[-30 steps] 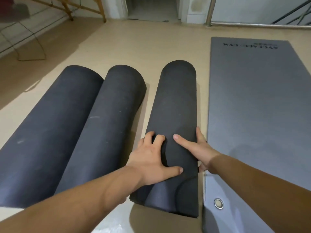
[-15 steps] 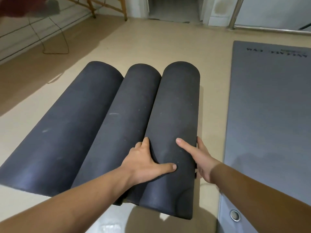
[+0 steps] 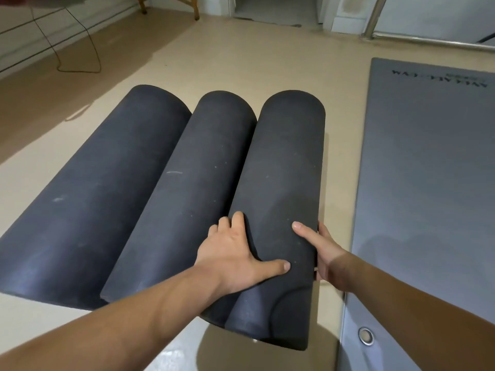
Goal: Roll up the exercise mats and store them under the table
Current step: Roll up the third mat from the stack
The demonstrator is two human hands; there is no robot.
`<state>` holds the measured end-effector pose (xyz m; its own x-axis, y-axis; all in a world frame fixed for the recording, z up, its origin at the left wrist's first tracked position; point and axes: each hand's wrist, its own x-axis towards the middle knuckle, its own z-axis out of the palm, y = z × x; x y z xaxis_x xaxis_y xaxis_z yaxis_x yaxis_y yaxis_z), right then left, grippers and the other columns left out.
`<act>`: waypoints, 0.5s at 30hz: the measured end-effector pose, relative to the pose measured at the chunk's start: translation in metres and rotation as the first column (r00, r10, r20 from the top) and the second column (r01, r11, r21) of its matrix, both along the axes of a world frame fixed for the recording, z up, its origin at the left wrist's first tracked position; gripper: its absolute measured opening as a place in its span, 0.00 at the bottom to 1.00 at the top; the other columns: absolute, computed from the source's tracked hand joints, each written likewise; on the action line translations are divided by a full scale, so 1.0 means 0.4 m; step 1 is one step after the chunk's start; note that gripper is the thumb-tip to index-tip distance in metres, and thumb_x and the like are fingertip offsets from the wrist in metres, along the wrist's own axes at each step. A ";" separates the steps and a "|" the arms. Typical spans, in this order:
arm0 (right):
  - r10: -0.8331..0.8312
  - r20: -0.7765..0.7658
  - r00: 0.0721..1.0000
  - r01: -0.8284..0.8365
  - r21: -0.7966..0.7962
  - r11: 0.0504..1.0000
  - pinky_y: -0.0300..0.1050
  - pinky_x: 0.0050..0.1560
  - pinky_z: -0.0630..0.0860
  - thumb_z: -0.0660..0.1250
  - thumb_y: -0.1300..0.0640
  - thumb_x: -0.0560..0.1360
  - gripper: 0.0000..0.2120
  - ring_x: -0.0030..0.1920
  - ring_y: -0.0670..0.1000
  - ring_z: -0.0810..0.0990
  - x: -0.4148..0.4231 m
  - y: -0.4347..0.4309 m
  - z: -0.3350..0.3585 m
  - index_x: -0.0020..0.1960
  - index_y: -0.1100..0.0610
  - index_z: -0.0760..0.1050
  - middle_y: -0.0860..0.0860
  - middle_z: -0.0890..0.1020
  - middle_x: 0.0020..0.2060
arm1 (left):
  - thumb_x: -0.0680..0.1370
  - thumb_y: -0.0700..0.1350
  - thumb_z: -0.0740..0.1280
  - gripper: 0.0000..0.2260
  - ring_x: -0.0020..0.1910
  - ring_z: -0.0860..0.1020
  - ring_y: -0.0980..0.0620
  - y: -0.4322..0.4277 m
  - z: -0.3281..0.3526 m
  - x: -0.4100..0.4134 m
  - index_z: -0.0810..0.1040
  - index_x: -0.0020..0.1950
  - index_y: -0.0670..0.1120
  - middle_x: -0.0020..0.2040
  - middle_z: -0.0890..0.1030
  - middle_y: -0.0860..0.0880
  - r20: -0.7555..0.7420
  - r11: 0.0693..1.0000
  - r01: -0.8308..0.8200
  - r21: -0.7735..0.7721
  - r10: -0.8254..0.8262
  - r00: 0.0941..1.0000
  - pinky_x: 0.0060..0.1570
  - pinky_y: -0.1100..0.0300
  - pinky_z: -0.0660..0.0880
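Note:
Three dark rolled mats lie side by side on the floor: a left roll [image 3: 88,199], a middle roll [image 3: 187,194] and a right roll [image 3: 284,183]. The right roll touches the middle one. My left hand [image 3: 235,255] grips the right roll's left side, fingers tucked into the gap, thumb across the top. My right hand [image 3: 321,250] clasps the same roll's right side, index finger lying on top. A grey mat [image 3: 428,183] lies flat and unrolled to the right, printed lettering at its far end.
A metal eyelet [image 3: 366,335] sits in the grey mat's near corner. Wooden legs [image 3: 197,9] stand at the far wall beside a doorway [image 3: 276,9]. A thin cable [image 3: 80,49] loops along the left wall. A metal rail [image 3: 428,41] runs at the back right.
The right roll has been pushed left until it meets the middle roll, closing the gap. Both hands stayed on it. The view shifted, putting the grey mat farther right.

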<state>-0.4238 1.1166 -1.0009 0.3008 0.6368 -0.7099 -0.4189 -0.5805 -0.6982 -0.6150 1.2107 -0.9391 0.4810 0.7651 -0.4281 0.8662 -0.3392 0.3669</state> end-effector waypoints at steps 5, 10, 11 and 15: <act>0.082 0.059 0.995 -0.083 0.015 0.996 0.69 0.56 0.82 0.84 0.34 0.60 0.45 0.61 0.51 0.83 -0.007 0.017 0.023 0.72 0.33 0.66 0.40 0.82 0.64 | 0.57 0.81 0.70 0.46 0.64 0.74 0.49 0.015 -0.001 -0.018 0.64 0.64 0.55 0.60 0.72 0.54 -0.063 1.000 0.015 -0.005 -0.015 0.998 0.60 0.47 0.78; 0.066 0.375 0.925 -0.108 0.092 0.990 0.62 0.66 0.79 0.83 0.27 0.57 0.62 0.71 0.52 0.75 0.014 0.046 0.033 0.80 0.28 0.49 0.42 0.70 0.76 | 0.61 0.81 0.68 0.52 0.66 0.70 0.47 0.002 -0.019 -0.003 0.60 0.74 0.51 0.65 0.69 0.51 -0.116 0.994 0.083 0.064 -0.075 0.990 0.61 0.48 0.77; 0.114 0.452 0.885 -0.154 0.052 0.987 0.62 0.71 0.75 0.80 0.24 0.56 0.64 0.75 0.54 0.72 0.018 0.047 0.028 0.80 0.27 0.45 0.45 0.66 0.78 | 0.62 0.82 0.67 0.55 0.68 0.69 0.46 -0.002 -0.029 -0.006 0.57 0.78 0.50 0.67 0.68 0.50 -0.131 0.991 0.104 0.079 -0.093 0.987 0.62 0.48 0.77; 0.248 0.577 0.778 -0.243 -0.088 0.966 0.62 0.75 0.70 0.74 0.22 0.62 0.59 0.76 0.60 0.69 0.013 0.036 -0.003 0.79 0.26 0.37 0.52 0.62 0.78 | 0.66 0.83 0.64 0.61 0.73 0.67 0.43 -0.019 -0.065 -0.005 0.47 0.84 0.46 0.75 0.65 0.46 -0.200 0.980 0.154 0.128 -0.127 0.972 0.64 0.49 0.77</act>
<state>-0.4185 1.1308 -1.0022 0.4910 0.7406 -0.4587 0.2195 -0.6147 -0.7576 -0.6170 1.2030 -0.9653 0.5083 0.7549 -0.4145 0.8552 -0.4990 0.1398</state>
